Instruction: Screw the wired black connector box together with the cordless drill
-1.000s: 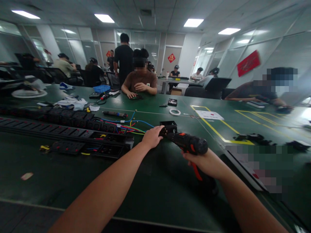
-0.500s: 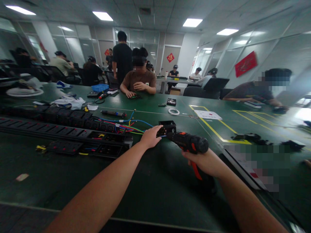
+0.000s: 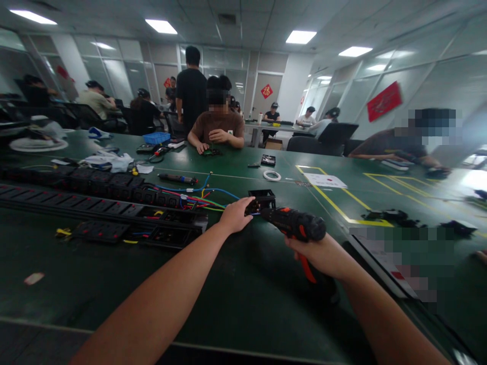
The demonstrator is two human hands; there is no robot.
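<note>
My right hand is wrapped round the grip of a black and orange cordless drill. The drill's nose points left at a small black part beside my left fingertips; its exact point of contact cannot be made out. My left hand is closed on that black part, at a black rectangular frame. Blue, green and red wires run from there, behind my left hand, to a long black power strip on the left.
More black socket strips lie along the left of the green table. A screwdriver-like tool, a white ring and a paper sheet lie farther back. Across the table a co-worker sits handling a small board.
Almost nothing differs. The drill and both my hands hold their places, with at most a tiny shift of the drill's rear end.
</note>
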